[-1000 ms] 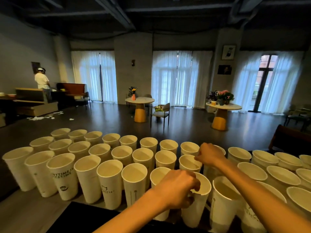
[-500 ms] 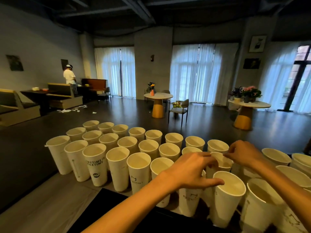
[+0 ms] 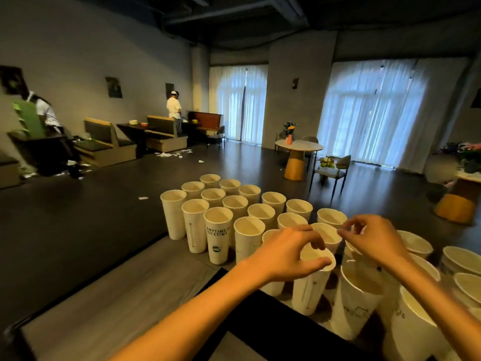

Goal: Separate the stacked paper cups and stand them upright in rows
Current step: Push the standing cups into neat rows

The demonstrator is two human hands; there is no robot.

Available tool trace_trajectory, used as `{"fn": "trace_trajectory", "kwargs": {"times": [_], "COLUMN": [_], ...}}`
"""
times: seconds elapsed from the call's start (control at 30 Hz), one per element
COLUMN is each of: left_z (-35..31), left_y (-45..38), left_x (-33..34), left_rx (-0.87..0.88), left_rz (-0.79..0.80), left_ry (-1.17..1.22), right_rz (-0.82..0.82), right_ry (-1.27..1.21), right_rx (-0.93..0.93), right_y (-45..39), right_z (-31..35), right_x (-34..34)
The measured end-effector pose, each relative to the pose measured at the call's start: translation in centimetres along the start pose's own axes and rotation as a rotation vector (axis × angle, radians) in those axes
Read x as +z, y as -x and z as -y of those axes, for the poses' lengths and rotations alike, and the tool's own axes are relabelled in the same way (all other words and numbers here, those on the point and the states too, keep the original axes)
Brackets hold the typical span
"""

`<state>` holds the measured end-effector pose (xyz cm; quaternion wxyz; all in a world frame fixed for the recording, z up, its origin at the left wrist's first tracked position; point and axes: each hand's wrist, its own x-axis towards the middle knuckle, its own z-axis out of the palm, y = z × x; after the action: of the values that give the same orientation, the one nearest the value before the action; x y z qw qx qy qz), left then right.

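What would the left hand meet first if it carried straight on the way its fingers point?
Probably the rim of the tall white paper cup right under the left hand; thumb and fingers already arch around its mouth. Whether they touch it is unclear from this one view.

White paper cups [image 3: 235,204] stand upright in tidy rows across the table, open mouths up, sides close together or touching. One front-row cup [image 3: 218,235] shows dark lettering, "ANYTIME IS NICETIME", above a small round logo; its neighbour [image 3: 195,225] carries a thin vertical line print. Nearer in, another upright cup [image 3: 309,287] stands at the row's end, and more large cups [image 3: 356,298] crowd the right side, packed less evenly.
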<state>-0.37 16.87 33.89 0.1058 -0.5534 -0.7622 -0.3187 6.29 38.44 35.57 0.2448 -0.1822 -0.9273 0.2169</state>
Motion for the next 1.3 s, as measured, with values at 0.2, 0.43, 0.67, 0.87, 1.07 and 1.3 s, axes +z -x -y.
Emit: {"fn": "trace_trajectory", "kwargs": {"times": [0.2, 0.43, 0.67, 0.87, 1.07, 1.3], "left_z": [5.5, 14.8, 24.3, 31.5, 35.6, 40.7], "left_y": [5.5, 7.1, 8.8, 12.0, 14.5, 15.6], "left_x": [-4.9, -10.1, -15.7, -18.1, -16.8, -11.9], "left_rx": [-0.163, -0.229, -0.287, -0.432, -0.541, -0.941], "left_rz": [-0.030, -0.061, -0.117, -0.313, -0.401, -0.261], "left_ry": [-0.090, -0.172, -0.135, -0.005, 0.165, 0.312], "right_rz": [0.027, 0.075, 0.059, 0.039, 0.091, 0.389], "right_ry": [-0.070, -0.029, -0.022, -0.021, -0.128, -0.338], "right_rx": [-0.110, -0.128, -0.161, -0.205, -0.115, 0.385], "right_y": [-0.3, -1.8, -3.2, -3.2, -1.6, 0.3], "right_z": [5.3, 11.7, 18.9, 24.2, 28.0, 25.6], "right_x": [4.3, 9.4, 14.8, 20.3, 25.2, 34.4]}}
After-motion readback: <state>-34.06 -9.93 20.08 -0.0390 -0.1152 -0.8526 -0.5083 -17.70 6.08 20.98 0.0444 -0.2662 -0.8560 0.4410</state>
